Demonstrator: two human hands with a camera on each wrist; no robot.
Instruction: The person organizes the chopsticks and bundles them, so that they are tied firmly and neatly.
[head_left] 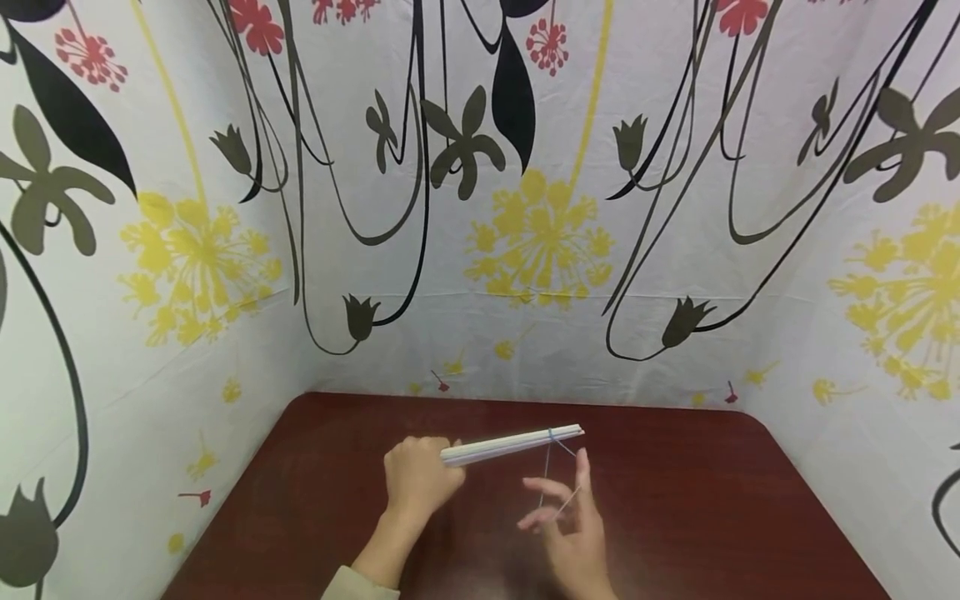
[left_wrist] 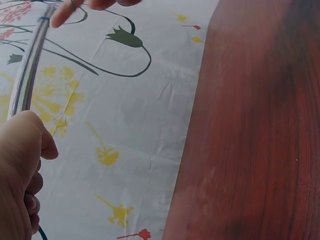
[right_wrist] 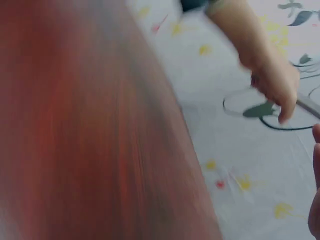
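Observation:
My left hand (head_left: 422, 477) grips the near end of a bundle of slim white sticks (head_left: 510, 445), which points right and slightly upward over the table. Around the bundle near its far tip runs a thin light-blue rubber band (head_left: 551, 434). Its strands stretch down to my right hand (head_left: 576, 537), whose spread fingers hold the loop taut below the tip. In the left wrist view the bundle (left_wrist: 29, 70) rises out of the fist (left_wrist: 20, 165), and the right fingertips (left_wrist: 62, 15) show beside the tip. Only an edge of the right hand (right_wrist: 315, 195) appears in the right wrist view.
Below the hands lies a dark red-brown wooden table (head_left: 690, 508) with rounded far corners. A white cloth (head_left: 420, 267) printed with flowers and stems hangs behind it and along both sides.

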